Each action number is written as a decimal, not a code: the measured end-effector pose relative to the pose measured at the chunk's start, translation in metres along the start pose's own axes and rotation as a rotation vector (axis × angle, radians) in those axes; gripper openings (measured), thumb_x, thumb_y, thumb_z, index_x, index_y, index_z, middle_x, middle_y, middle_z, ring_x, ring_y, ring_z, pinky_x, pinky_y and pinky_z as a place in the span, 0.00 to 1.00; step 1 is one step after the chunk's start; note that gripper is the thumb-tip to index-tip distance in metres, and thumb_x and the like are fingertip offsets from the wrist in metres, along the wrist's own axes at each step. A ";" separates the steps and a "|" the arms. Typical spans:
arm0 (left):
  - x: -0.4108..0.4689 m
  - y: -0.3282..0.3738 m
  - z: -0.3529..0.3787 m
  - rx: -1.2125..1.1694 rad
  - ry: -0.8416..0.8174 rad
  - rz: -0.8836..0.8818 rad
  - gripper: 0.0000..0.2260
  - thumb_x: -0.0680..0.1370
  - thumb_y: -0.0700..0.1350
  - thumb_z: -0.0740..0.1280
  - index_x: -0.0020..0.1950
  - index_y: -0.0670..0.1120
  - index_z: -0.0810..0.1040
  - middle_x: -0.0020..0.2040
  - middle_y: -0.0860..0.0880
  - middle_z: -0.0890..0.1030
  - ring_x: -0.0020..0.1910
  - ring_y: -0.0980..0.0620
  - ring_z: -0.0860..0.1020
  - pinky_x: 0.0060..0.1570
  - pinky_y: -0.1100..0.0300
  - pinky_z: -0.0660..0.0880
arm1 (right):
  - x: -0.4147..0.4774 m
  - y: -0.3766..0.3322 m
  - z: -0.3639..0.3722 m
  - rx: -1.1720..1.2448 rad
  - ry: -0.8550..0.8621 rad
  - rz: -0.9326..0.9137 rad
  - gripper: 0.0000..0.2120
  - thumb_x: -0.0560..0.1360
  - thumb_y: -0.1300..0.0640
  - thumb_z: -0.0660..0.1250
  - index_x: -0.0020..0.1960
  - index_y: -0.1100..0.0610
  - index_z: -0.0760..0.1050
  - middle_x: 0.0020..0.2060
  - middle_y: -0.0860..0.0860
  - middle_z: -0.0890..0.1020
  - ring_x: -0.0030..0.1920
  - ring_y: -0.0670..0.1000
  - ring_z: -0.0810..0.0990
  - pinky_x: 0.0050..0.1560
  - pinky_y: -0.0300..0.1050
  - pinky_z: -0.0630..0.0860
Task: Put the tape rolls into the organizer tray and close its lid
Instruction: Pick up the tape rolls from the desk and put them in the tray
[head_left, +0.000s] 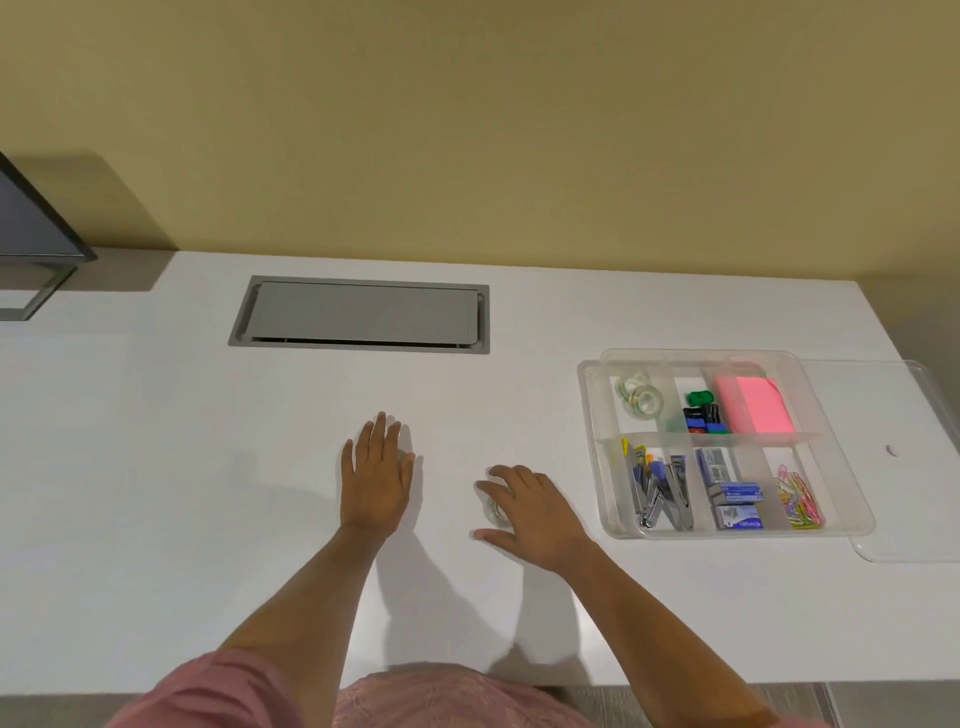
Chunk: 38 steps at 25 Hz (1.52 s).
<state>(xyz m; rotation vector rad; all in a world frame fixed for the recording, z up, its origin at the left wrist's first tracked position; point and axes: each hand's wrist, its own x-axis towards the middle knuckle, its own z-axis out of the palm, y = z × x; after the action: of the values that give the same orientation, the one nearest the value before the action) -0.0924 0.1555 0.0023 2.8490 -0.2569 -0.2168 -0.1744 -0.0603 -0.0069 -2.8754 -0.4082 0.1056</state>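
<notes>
Right hand (535, 512) cups, fingers spread, over 1 clear roll (493, 512); grip not yet closed. Left hand (376, 475), flat, covers another (404, 460). Tray (613, 519) lies right, nearer the right hand.

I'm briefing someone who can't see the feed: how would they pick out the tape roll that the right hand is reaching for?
Start at the clear organizer tray on the right of the white desk, then look left to the right hand. Under its curled fingers sits a small clear tape roll on the desk. Unlike the tape rolls in the tray's back-left compartment, it lies outside the tray.
</notes>
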 end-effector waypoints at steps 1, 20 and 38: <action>-0.001 0.000 0.001 0.002 -0.008 0.005 0.28 0.78 0.54 0.44 0.70 0.42 0.68 0.73 0.41 0.68 0.71 0.41 0.67 0.69 0.42 0.63 | -0.003 0.001 0.000 0.005 -0.009 -0.018 0.27 0.73 0.33 0.57 0.64 0.49 0.68 0.64 0.49 0.74 0.61 0.52 0.74 0.59 0.46 0.73; 0.007 0.060 0.017 0.013 -0.032 0.162 0.24 0.78 0.52 0.47 0.67 0.44 0.71 0.70 0.42 0.72 0.69 0.42 0.70 0.67 0.41 0.65 | 0.018 0.090 -0.094 0.329 0.515 0.533 0.19 0.74 0.57 0.68 0.64 0.57 0.71 0.61 0.59 0.74 0.61 0.57 0.72 0.59 0.47 0.72; 0.021 0.095 0.041 -0.013 -0.084 0.169 0.30 0.81 0.57 0.38 0.67 0.44 0.72 0.69 0.42 0.73 0.66 0.42 0.73 0.64 0.43 0.69 | 0.033 0.169 -0.092 0.221 0.169 0.608 0.23 0.72 0.58 0.71 0.64 0.61 0.69 0.62 0.58 0.72 0.62 0.57 0.72 0.51 0.53 0.78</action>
<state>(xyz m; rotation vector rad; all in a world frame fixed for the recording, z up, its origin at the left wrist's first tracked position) -0.0936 0.0510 -0.0129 2.7894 -0.5086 -0.3022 -0.0884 -0.2290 0.0399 -2.6575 0.4853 0.0075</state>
